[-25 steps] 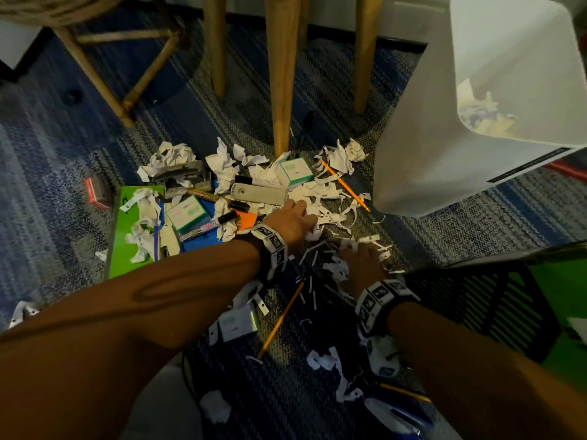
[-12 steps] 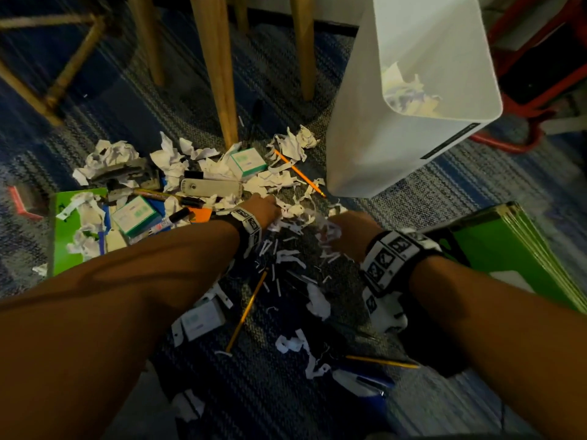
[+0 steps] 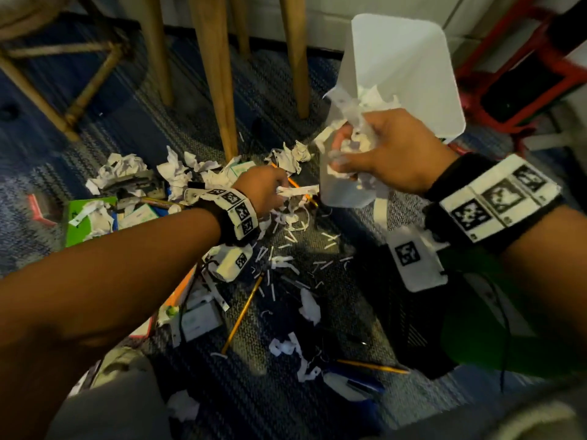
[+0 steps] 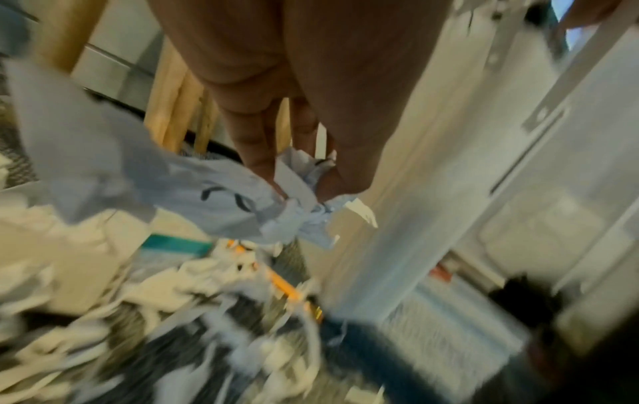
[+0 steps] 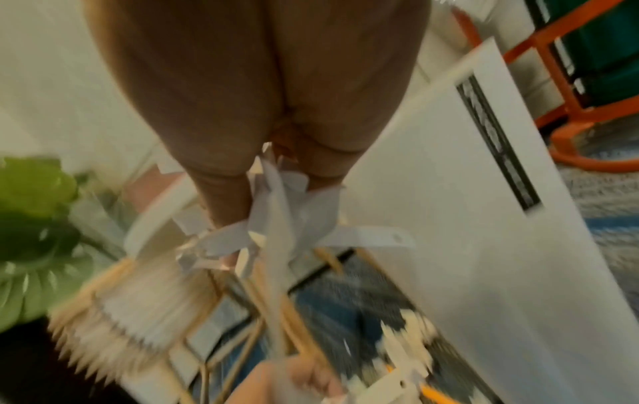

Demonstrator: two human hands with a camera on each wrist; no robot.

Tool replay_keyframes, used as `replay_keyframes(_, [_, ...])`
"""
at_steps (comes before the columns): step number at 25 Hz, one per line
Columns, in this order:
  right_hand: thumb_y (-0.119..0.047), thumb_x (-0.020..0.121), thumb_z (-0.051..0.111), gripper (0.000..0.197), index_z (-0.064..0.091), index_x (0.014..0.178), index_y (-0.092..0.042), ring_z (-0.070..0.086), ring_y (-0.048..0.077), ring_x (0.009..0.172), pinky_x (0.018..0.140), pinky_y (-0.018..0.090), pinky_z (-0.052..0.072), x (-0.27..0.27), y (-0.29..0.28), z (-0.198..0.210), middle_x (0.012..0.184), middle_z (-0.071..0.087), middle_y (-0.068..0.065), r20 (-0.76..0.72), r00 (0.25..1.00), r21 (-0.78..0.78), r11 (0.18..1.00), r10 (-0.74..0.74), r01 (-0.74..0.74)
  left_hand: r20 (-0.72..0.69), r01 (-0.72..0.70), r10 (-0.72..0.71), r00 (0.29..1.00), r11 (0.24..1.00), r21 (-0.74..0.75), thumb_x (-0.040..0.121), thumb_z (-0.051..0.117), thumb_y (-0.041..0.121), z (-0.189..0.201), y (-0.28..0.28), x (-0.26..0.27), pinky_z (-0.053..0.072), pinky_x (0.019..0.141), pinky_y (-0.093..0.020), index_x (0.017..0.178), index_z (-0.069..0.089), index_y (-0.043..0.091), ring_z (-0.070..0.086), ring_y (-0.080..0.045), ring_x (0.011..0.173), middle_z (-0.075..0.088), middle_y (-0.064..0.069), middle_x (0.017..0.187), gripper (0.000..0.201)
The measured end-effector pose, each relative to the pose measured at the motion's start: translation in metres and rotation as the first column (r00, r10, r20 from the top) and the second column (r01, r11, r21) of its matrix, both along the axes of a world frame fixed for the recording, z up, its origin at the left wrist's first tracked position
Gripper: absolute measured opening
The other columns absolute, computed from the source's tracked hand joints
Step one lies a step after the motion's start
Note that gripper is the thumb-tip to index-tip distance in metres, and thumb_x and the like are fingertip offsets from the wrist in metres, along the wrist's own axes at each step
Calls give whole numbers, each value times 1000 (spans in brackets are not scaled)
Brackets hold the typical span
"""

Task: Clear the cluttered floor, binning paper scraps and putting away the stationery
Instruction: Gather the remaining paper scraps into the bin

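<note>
The white bin stands upright in the upper right of the head view, its long axis running up the frame and its open mouth facing the camera, with crumpled paper showing inside near the lower rim. In front of that mouth, the right hand is curled tight round a wad of paper scraps, strips poking out between the fingers; the right wrist view shows the same bunch gripped by the fingertips beside the bin's white wall. Lower and left of centre, the left hand pinches a smaller bunch of scraps, one strip pointing right toward the bin's base; in the left wrist view its fingers close on a crumpled sheet trailing to the left. More scraps lie strewn on the blue striped carpet across the middle of the frame. Three yellow pencils can be counted there: one running diagonally from lower left to upper right at centre, one lying nearly level at lower right, and one partly hidden beyond the left hand. A green folder lies at the left edge under scraps, and three wooden chair legs rise at top centre.
</note>
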State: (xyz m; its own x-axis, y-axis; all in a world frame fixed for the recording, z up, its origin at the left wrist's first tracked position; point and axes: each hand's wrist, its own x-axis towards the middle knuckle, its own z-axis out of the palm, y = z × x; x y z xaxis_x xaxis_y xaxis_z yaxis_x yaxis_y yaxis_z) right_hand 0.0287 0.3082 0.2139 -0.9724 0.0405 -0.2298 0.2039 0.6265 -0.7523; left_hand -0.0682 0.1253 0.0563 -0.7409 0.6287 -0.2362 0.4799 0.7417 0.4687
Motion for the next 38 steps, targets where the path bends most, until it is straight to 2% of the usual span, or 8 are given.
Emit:
replay_keyframes(5, [-8,76,78,13,67,83,-11,63,11,57,59,26,57,-27,39,27,68,64,1,-229,931,-112,958,-284,265,-91,-118,148,985,954,275,79,72,18,66,3,-14,32,67,-19,97,69,16,52,-13,78,59,0,89,19])
replay_keyframes(8, [-9,77,77,17,63,75,-19,63,10,60,60,26,53,-56,61,20,69,64,-3,-284,869,-102,914,-404,392,-79,-142,201,976,872,468,77,73,17,114,14,-24,45,69,-26,89,70,21,61,-16,81,68,0,88,13])
replay_keyframes(14, [-41,72,80,69,53,133,-24,54,21,120,98,26,40,-75,81,-17,135,56,1,20,978,365,912,-209,188,-25,-131,208,978,700,702,75,74,22,181,69,-32,52,73,-24,87,69,17,64,-11,79,69,3,84,15])
replay_keyframes(20, [-37,87,65,39,63,124,-26,56,14,118,96,20,36,-45,100,-13,128,63,-2,-53,964,312,912,-262,265,150,-261,232,961,583,770,73,71,8,170,139,-27,54,74,-28,89,69,11,62,-10,76,65,5,79,16])
replay_keyframes(28, [-26,88,65,21,71,107,-23,62,9,98,89,23,45,-18,111,-9,107,70,-4,-128,952,240,923,-279,303,274,-372,251,928,592,715,73,78,16,136,167,-28,58,79,-41,87,65,20,67,-22,86,70,-1,91,20])
replay_keyframes(32, [-33,90,61,16,71,102,-27,64,11,91,87,31,52,-17,109,-8,98,71,-5,-153,947,183,933,-284,309,181,-221,148,972,834,506,72,82,14,137,171,-29,47,94,-23,127,59,23,56,-16,117,58,-1,131,61])
replay_keyframes(35, [-50,83,64,27,70,103,-31,65,10,83,77,28,51,-19,103,-7,89,69,-7,-46,985,211,962,-168,173,120,-150,107,987,877,456,74,75,-1,138,166,-33,48,98,-30,136,51,28,53,-20,122,51,-1,139,72])
replay_keyframes(38, [-30,80,74,11,75,92,-29,65,16,81,78,30,54,-26,97,-1,87,72,0,21,997,299,952,-76,66,79,-135,111,991,863,486,78,64,-9,136,151,-32,49,97,-35,128,56,27,54,-22,115,56,0,128,62])
